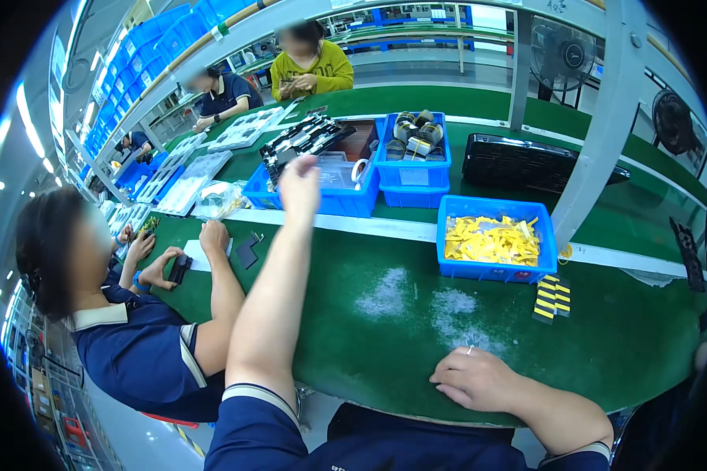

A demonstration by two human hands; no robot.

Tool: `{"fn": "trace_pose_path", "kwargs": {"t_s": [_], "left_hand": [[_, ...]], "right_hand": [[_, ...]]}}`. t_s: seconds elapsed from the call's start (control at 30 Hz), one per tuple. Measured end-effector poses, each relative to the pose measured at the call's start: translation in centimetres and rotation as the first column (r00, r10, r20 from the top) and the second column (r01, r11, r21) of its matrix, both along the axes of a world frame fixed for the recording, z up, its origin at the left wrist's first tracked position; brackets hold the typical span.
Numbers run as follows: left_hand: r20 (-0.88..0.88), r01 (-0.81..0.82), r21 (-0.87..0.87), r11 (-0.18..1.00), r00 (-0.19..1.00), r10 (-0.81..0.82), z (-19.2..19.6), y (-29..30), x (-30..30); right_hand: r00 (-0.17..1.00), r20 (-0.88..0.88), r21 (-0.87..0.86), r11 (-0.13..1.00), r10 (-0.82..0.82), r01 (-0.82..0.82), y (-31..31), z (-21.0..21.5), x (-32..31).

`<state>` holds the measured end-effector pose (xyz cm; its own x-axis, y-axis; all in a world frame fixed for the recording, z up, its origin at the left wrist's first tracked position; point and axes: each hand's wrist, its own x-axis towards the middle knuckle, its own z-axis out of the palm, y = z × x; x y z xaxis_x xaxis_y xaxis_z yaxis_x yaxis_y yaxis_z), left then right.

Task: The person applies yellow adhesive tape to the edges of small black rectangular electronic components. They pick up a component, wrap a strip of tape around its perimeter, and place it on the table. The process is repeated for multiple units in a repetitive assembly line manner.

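My left arm stretches far forward, and my left hand (299, 188) is at the near edge of a pile of black plastic frames (306, 141). Most of its fingers are hidden, so a grip cannot be made out. The frames lie tilted over a blue bin (346, 202) that also holds clear plastic and a white tape roll (360, 171). My right hand (475, 379), with a ring on one finger, rests on the green tabletop (346, 330) near its front edge. Its fingers are curled in with nothing showing in them, close to scattered whitish bits (457, 308).
A blue bin of yellow pieces (491, 239) stands ahead right, beside black-and-yellow striped strips (552, 298). Behind are a blue bin of dark rolls (416, 141), a long black panel (526, 163) and a metal post (605, 118). At left, a co-worker (133, 337) handles a black part (181, 269).
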<state>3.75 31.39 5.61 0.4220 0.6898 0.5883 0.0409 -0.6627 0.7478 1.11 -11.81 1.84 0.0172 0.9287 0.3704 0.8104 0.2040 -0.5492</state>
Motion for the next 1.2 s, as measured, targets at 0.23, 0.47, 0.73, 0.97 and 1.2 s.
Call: {"fn": "trace_pose_path", "kwargs": {"t_s": [0.23, 0.47, 0.73, 0.97, 1.2], "left_hand": [[-0.296, 0.646, 0.321, 0.692, 0.763, -0.575, 1.5, -23.3, -3.6], [-0.616, 0.951, 0.261, 0.162, 0.294, -0.731, -1.0, -33.5, -7.8], [-0.721, 0.961, 0.121, -0.249, -0.088, -0.687, -2.9, -42.7, -7.7], [-0.791, 0.934, 0.171, -0.313, -0.059, -0.610, -3.7, -47.0, -5.6], [-0.813, 0.944, 0.059, -0.325, -0.143, -0.564, -2.9, -51.1, -3.1]], "right_hand": [[0.998, 0.005, 0.028, 0.997, -0.068, 0.068, -2.8, 2.5, 0.4], [0.806, 0.048, 0.185, 0.798, -0.591, 0.574, -14.7, 3.9, 6.2], [-0.008, 0.204, 0.065, 0.005, -0.979, 0.998, -33.6, -0.3, 12.9], [-0.504, 0.307, 0.229, -0.452, -0.807, 0.862, -45.0, -3.6, 17.5], [-0.695, 0.352, 0.275, -0.640, -0.627, 0.717, -52.4, -4.0, 24.8]]}}
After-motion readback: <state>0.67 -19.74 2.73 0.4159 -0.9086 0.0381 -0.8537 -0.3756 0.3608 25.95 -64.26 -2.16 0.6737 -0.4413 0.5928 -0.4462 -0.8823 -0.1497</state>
